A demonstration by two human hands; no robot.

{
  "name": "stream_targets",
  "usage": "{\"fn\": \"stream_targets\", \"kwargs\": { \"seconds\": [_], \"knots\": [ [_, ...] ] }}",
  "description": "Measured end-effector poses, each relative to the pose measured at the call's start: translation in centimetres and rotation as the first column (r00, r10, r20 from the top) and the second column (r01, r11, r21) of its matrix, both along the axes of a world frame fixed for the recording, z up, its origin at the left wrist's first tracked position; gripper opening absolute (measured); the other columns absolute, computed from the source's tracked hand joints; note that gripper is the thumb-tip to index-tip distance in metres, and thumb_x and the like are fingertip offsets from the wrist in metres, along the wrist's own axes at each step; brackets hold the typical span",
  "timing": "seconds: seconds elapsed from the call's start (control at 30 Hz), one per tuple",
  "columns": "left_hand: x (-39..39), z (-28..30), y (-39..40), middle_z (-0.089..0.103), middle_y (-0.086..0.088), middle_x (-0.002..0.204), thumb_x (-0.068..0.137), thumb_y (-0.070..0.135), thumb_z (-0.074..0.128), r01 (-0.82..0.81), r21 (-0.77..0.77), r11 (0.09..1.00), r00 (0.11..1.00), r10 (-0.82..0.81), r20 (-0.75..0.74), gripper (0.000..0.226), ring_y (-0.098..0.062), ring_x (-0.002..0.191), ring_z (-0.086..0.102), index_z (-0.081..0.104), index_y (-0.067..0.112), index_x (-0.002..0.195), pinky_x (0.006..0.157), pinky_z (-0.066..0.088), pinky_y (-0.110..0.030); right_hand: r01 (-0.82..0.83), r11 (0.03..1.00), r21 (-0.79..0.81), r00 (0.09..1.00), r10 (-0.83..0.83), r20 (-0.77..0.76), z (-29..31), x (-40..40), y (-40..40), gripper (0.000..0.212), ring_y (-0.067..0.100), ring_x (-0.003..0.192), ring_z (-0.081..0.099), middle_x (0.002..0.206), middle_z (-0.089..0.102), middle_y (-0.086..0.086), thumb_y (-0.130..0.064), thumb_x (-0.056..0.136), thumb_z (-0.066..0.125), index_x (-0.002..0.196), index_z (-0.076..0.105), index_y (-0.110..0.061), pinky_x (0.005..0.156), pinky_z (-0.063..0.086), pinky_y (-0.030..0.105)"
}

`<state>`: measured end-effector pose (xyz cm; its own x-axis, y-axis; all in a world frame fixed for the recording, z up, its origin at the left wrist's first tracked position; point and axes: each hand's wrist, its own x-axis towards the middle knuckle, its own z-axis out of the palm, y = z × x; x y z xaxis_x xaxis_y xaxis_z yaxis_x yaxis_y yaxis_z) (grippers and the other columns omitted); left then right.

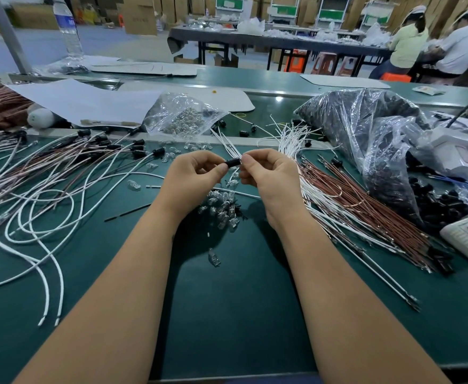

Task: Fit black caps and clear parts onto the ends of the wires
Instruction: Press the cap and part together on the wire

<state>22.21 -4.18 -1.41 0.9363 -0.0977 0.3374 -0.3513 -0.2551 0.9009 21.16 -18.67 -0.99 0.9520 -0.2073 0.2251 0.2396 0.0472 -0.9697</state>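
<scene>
Two hands (227, 173) pinching one black cap (233, 162), one water bottle (68, 29)

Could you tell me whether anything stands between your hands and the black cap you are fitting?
Nothing visible does: the left hand and right hand already pinch the black cap between their fingertips, above the loose clear parts.

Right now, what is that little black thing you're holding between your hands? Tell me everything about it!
It is a small black cap, shaped like a short tube, and it looks like dull plastic. It lies sideways, held up above the green table. The left hand pinches one end with its fingers and the right hand pinches the other. Thin white wires run away from behind it towards the back of the table. Whether anything is inside it cannot be seen.
</scene>
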Motion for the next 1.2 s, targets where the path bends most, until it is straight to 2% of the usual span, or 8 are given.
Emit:
{"fn": "stream_targets", "kwargs": {
  "seconds": [0.1,0.27,0.4,0.53,0.7,0.9,1.07,1.2],
  "knots": [
    [0.0,0.0,0.2,0.068,-0.008,0.071,0.087,0.005,0.067,-0.008,0.005,1.000,1.000,0.008,0.028,0.010,-0.014,0.059,0.057,0.070,0.014,0.084,0.063,0.049,-0.028,-0.012,1.000,-0.009,1.000,0.012,-0.025,0.0,0.0,0.0,0.012,0.007,0.052,0.057,0.064,0.063,0.001,-0.004,0.090,0.064,0.080,0.064,-0.010,0.053,0.049,0.019],
    [0.1,-0.2,0.3,0.070,-0.020,0.077,0.085,0.004,0.070,0.006,0.024,1.000,0.997,-0.008,0.071,0.007,-0.022,0.065,0.052,0.072,0.011,0.086,0.063,0.040,-0.031,-0.019,1.000,0.015,0.996,0.020,-0.085,-0.1,0.2,-0.1,0.018,0.004,0.048,0.051,0.058,0.060,-0.003,-0.006,0.091,0.062,0.074,0.063,-0.012,0.048,0.044,0.016],
    [0.4,-0.5,0.5,0.068,-0.021,0.074,0.086,0.007,0.069,0.024,0.036,0.999,0.997,-0.026,0.067,0.006,-0.022,0.060,0.046,0.073,0.006,0.083,0.060,0.036,-0.030,0.003,0.999,-0.054,0.998,-0.007,-0.061,-0.2,0.2,0.0,0.021,0.003,0.049,0.051,0.061,0.059,-0.001,-0.006,0.091,0.063,0.071,0.061,-0.014,0.051,0.044,0.016],
    [0.7,-0.9,0.6,0.069,-0.011,0.068,0.086,0.008,0.069,0.050,-0.014,0.999,0.998,-0.050,0.032,0.007,-0.025,0.065,0.052,0.073,0.010,0.080,0.066,0.041,-0.035,0.016,0.993,-0.121,0.999,-0.022,-0.048,-0.4,0.1,0.2,0.022,0.007,0.053,0.050,0.062,0.058,-0.001,-0.007,0.091,0.063,0.071,0.060,-0.016,0.055,0.044,0.020],
    [0.8,-1.1,0.6,0.066,0.006,0.058,0.085,0.006,0.070,0.061,-0.031,0.998,0.998,-0.060,0.028,0.015,-0.020,0.062,0.049,0.071,0.018,0.075,0.061,0.036,-0.029,-0.008,0.989,-0.148,0.998,-0.001,-0.056,-0.6,0.1,0.1,0.023,0.008,0.050,0.049,0.061,0.058,0.000,-0.008,0.093,0.060,0.071,0.058,-0.014,0.052,0.041,0.021],
    [0.7,-1.0,0.6,0.068,0.001,0.061,0.086,0.005,0.069,0.087,-0.042,0.995,0.996,-0.086,0.013,0.013,-0.024,0.066,0.053,0.072,0.014,0.078,0.069,0.041,-0.036,-0.017,0.981,-0.196,0.999,0.008,-0.048,-0.5,0.1,0.4,0.022,0.013,0.055,0.050,0.062,0.058,0.002,-0.010,0.094,0.060,0.072,0.057,-0.013,0.057,0.044,0.031],
    [0.6,-0.8,0.3,0.069,0.000,0.062,0.086,0.005,0.068,0.080,-0.052,0.995,0.997,-0.079,0.014,0.016,-0.023,0.066,0.053,0.071,0.017,0.076,0.069,0.041,-0.035,-0.035,0.989,-0.145,0.999,0.029,-0.046,-0.3,0.0,0.3,0.022,0.011,0.052,0.048,0.062,0.057,0.003,-0.010,0.095,0.059,0.073,0.057,-0.013,0.052,0.041,0.023],
    [0.4,-0.7,0.1,0.070,-0.011,0.068,0.086,0.003,0.067,0.077,-0.038,0.996,0.996,-0.075,0.043,0.016,-0.023,0.066,0.056,0.071,0.015,0.076,0.070,0.044,-0.035,-0.012,0.988,-0.156,1.000,0.008,-0.021,-0.3,0.0,0.6,0.020,0.014,0.055,0.050,0.061,0.057,0.002,-0.011,0.095,0.059,0.075,0.057,-0.011,0.056,0.043,0.029]
  ]
}}
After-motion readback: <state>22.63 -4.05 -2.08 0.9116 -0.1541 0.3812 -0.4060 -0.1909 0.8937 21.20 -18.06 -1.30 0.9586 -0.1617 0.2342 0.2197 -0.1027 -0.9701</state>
